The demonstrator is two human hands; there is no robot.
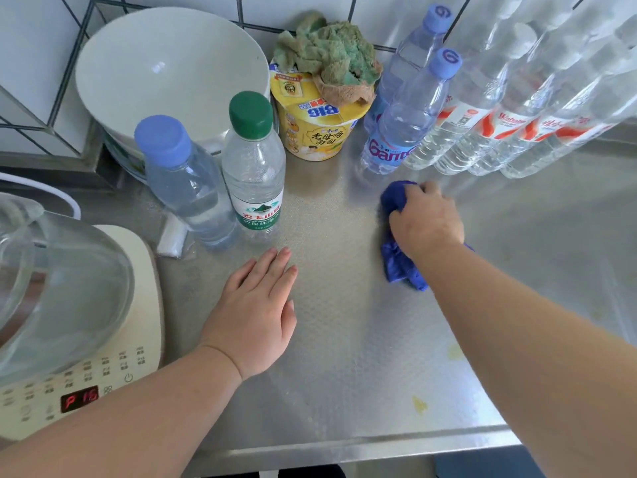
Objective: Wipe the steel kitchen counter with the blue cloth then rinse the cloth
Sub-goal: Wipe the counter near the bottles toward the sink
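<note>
**Now wiping: cloth pressed to the counter below the bottles**

Broadly, the steel counter [344, 357] fills the view, with clutter pushed to its back edge, probably to leave the middle free for wiping. Largest on the counter is the pale bowl [165, 74] at the back left, then the kettle [58, 288] on its base at the counter's left edge. Clear bottles [482, 132] line the back right; a noodle cup [317, 122] sits between them and the bowl. The right hand [427, 222] is closed down over the bunched blue cloth [400, 263], palm bearing on it just in front of the bottles. The left hand [256, 305] lies open and flat on the counter, holding nothing, likely as a brace. Two yellow spots [419, 404] near the front edge look unwiped. Rinsing is not yet begun.
</note>
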